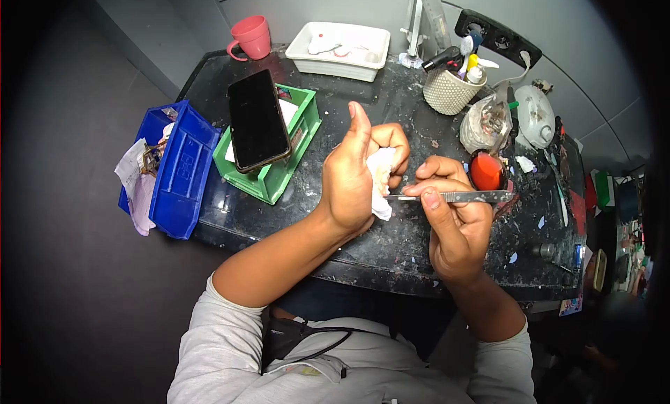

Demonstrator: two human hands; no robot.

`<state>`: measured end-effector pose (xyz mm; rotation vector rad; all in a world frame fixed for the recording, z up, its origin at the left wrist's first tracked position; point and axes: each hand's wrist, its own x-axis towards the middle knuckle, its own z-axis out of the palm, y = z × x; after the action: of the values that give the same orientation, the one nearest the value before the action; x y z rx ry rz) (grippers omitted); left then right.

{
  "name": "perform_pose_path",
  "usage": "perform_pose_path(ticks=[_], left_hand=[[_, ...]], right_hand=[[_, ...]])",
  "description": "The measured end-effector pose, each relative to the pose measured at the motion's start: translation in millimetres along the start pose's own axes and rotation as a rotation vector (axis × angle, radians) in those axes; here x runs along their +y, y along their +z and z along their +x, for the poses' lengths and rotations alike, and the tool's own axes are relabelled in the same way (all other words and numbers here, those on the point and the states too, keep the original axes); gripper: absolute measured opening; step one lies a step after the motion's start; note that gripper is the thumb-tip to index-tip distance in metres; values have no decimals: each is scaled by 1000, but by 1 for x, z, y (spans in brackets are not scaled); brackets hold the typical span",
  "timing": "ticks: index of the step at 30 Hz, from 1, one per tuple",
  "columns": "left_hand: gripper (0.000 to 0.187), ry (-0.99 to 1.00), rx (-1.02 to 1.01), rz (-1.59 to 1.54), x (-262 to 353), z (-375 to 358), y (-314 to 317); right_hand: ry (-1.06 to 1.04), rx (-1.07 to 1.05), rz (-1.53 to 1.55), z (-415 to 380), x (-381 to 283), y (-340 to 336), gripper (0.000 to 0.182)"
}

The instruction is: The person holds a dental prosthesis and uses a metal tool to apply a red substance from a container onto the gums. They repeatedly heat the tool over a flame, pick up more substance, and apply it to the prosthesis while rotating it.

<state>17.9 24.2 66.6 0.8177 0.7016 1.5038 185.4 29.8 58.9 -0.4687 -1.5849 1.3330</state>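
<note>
My left hand is closed around a white plaster dental cast, with the thumb pointing up and the fingers curled behind it. Yellowish bumps show along the cast's right side. In my right hand a metal scalpel lies nearly level, pinched between thumb and fingers. Its flat, ridged handle sticks out to the right, while the thin end points left and meets the lower edge of the cast. Both hands are above the black table. A round dark pot with orange-red contents stands just behind my right hand.
A phone rests on a green bin, left of my hands. The blue bin overhangs the table's left edge. Behind are a pink mug, white tray and tool cup. White scraps dot the table's right side.
</note>
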Motion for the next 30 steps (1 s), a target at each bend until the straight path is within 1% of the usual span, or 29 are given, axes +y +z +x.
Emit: perform_pose_path(ticks=[3,7,9,11,12,14,17,22,24,25,26,27,30], left_hand=[[76,-22,1,-17,-1,0,1],[76,-10,-8,27,-1,0,0],[77,-1,-4,34,1,-1,0],[77,41,24,153,4,-2,2],[77,42,24,154,3,-2,1],[77,131,42,263,0,-1,1],[77,131,31,290,0,-1,0],[79,122,23,282,1,-2,1],[81,109,23,267,1,-2,1],[81,75,15,203,1,-2,2],[81,42,6,139,1,-2,2],[81,42,7,140,1,-2,2],[81,32,-18,111,0,-2,2]], right_hand=[[-20,9,61,1,1,2,16],[-44,34,44,3,2,3,16],[2,17,43,1,1,2,16],[19,17,42,0,0,0,16],[36,18,40,0,0,-1,16],[25,31,56,1,2,-1,16],[-1,54,60,4,2,1,16],[-9,46,44,3,3,0,16],[10,30,88,3,4,-1,16],[11,30,88,2,4,-1,16],[51,22,119,1,5,-2,16],[92,15,152,0,5,-2,16],[77,30,234,3,5,0,17]])
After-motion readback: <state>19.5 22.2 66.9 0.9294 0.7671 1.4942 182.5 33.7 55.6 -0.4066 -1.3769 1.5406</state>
